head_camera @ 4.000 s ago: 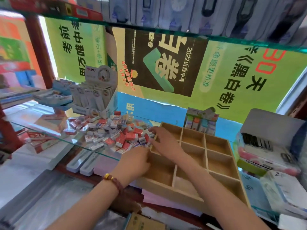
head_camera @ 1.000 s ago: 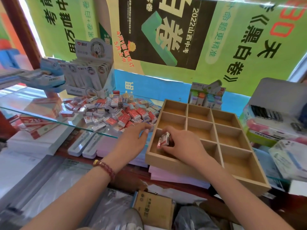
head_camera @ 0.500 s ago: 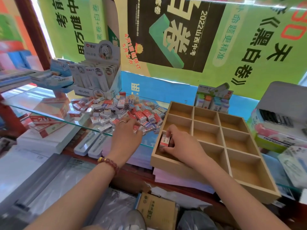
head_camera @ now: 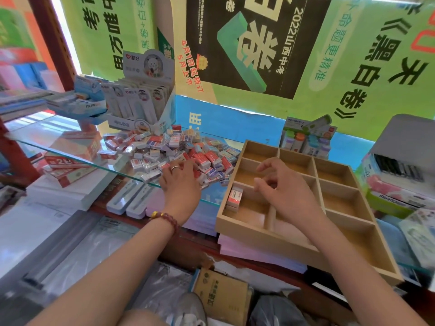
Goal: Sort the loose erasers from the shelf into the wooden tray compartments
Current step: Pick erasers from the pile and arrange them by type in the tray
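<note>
Touching one eraser pile (head_camera: pixel 179 149), left hand (head_camera: pixel 181 184); over one wooden tray (head_camera: pixel 259 234), right hand (head_camera: pixel 282 187)

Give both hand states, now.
Left hand: on the erasers, grip cannot be told.
Right hand: open, empty, over the tray.

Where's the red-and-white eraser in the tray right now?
Head view: the red-and-white eraser stands against the left wall of the wooden tray's near-left compartment, just left of the right hand, which isn't touching it.
</note>
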`<act>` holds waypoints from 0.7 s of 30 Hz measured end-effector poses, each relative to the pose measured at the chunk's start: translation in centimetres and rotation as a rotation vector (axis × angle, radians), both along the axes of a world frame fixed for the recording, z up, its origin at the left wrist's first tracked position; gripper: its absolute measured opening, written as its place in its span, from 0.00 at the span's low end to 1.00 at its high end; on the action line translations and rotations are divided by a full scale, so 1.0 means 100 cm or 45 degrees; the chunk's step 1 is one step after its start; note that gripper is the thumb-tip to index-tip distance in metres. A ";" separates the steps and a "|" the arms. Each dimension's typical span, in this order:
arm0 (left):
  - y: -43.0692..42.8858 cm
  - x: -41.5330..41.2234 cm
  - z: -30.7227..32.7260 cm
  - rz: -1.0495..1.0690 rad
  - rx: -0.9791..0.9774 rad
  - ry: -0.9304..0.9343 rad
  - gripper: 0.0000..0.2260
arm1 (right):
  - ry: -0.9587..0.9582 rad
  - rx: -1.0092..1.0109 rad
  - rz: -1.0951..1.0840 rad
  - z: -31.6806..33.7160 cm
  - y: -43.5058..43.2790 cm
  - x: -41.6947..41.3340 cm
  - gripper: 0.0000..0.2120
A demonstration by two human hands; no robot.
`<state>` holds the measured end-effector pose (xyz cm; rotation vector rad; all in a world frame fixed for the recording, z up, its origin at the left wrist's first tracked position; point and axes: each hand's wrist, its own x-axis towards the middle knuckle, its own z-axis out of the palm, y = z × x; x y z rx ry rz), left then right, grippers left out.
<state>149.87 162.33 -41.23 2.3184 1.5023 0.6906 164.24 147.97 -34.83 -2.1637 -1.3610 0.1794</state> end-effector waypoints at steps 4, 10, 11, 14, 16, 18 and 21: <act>0.002 0.002 -0.003 -0.126 -0.058 -0.282 0.16 | 0.042 0.024 0.033 -0.002 -0.002 -0.002 0.11; 0.003 0.000 -0.005 -0.183 -0.106 -0.575 0.11 | 0.052 -0.018 0.094 -0.006 -0.004 -0.009 0.11; 0.003 -0.001 -0.005 -0.180 -0.133 -0.617 0.11 | 0.049 -0.023 0.106 -0.006 -0.003 -0.009 0.11; 0.005 -0.004 -0.006 -0.175 -0.205 -0.693 0.10 | 0.046 -0.025 0.136 -0.006 -0.004 -0.010 0.11; 0.004 -0.006 -0.006 -0.186 -0.197 -0.713 0.09 | 0.052 -0.021 0.145 -0.008 -0.002 -0.010 0.11; 0.001 -0.008 0.000 -0.164 -0.179 -0.758 0.07 | 0.042 0.003 0.140 -0.009 -0.001 -0.011 0.13; -0.004 -0.009 0.017 -0.201 -0.208 -0.958 0.05 | 0.040 0.099 0.193 -0.010 0.003 -0.013 0.18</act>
